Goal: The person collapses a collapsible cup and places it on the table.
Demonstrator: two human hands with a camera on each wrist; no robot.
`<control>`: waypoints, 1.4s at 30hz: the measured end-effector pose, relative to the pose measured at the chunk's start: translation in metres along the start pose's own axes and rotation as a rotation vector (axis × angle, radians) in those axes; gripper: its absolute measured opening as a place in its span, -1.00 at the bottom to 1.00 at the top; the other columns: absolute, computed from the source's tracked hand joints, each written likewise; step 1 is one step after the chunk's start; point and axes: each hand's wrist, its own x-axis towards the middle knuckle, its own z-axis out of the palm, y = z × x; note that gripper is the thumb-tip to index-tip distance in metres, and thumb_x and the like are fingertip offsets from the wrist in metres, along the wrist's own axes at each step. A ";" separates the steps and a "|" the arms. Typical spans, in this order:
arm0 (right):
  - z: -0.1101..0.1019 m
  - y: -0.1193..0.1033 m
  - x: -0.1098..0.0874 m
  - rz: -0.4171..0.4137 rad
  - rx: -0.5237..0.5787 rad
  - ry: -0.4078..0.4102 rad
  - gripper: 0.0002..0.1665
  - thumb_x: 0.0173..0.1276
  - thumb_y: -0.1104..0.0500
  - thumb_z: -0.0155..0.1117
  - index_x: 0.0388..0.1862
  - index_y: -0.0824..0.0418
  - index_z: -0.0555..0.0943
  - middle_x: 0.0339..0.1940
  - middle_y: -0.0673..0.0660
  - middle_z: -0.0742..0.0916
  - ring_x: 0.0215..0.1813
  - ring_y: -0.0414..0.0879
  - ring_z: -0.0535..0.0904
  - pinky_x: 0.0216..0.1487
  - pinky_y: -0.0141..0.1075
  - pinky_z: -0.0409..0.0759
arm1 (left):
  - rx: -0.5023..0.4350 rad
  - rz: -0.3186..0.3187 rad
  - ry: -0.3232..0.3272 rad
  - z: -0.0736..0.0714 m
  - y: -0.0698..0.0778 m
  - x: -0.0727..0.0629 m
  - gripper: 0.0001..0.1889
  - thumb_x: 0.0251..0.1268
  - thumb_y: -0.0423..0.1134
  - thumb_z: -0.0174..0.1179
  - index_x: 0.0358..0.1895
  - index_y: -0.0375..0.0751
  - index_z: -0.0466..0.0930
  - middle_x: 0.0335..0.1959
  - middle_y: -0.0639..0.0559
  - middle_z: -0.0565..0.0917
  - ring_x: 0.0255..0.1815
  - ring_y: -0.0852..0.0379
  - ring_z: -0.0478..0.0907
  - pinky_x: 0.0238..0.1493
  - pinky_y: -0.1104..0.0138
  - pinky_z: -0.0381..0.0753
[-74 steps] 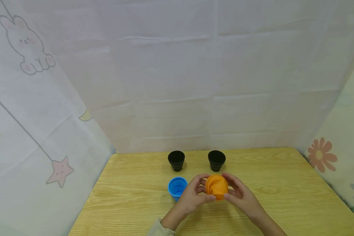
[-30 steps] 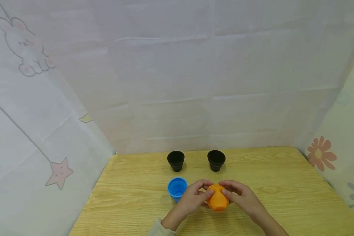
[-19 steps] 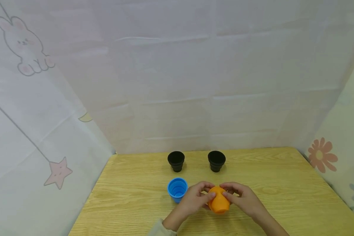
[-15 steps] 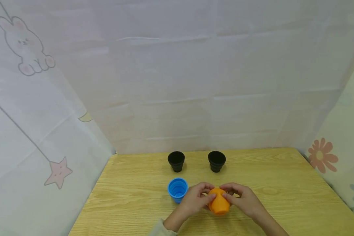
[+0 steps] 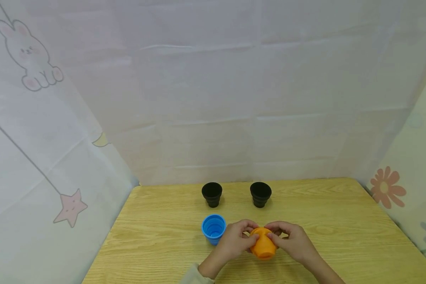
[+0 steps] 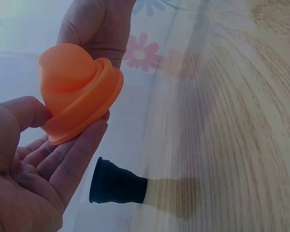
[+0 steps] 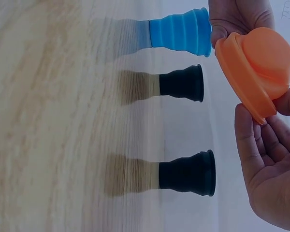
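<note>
Between both hands, above the table, is an orange collapsible cup, partly folded, its base tipped toward the person in the head view. My left hand grips its left side, thumb on the wall and fingers along the rim. On the opposite side my right hand pinches it the same way. The left wrist view shows the orange cup with its wall buckled over the wide rim. In the right wrist view the rim of the orange cup slants between the two hands.
A blue collapsible cup stands upright just left of the left hand. Two black cups, one at left and one at right, stand farther back on the wooden table. A pale cloth hangs behind.
The orange cup has come lower and nearer the person, its base tilting toward the person. Both thumbs have shifted up its wall. The blue and black cups have stayed put.
</note>
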 end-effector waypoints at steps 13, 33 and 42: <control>0.002 -0.006 0.000 0.006 0.010 0.024 -0.77 0.42 0.12 0.37 -0.02 0.19 0.72 -0.22 0.06 0.77 -0.25 -0.22 0.63 -0.33 -0.33 0.70 | 0.024 0.030 0.010 -0.001 0.000 0.000 -0.78 0.34 -0.30 0.28 0.02 -0.18 0.65 -0.22 0.17 0.70 -0.47 0.26 0.64 -0.43 0.39 0.72; -0.011 0.001 -0.002 0.051 0.338 -0.158 -0.50 0.61 0.15 0.10 0.37 0.42 0.44 0.14 0.14 0.69 0.01 -0.07 0.68 0.03 -0.19 0.71 | -0.336 0.003 -0.134 -0.015 0.005 -0.010 -0.57 0.44 -0.13 0.28 0.26 -0.22 0.53 -0.07 -0.06 0.68 -0.13 0.08 0.65 -0.08 0.22 0.75; -0.011 -0.001 -0.004 0.054 0.360 -0.250 -0.45 0.61 0.17 0.10 0.46 0.39 0.36 0.27 0.16 0.62 0.19 -0.16 0.61 0.14 -0.30 0.65 | -0.246 0.019 -0.097 -0.014 0.004 -0.011 -0.62 0.41 -0.18 0.31 0.23 -0.12 0.58 -0.09 0.00 0.67 -0.10 0.09 0.59 -0.10 0.32 0.71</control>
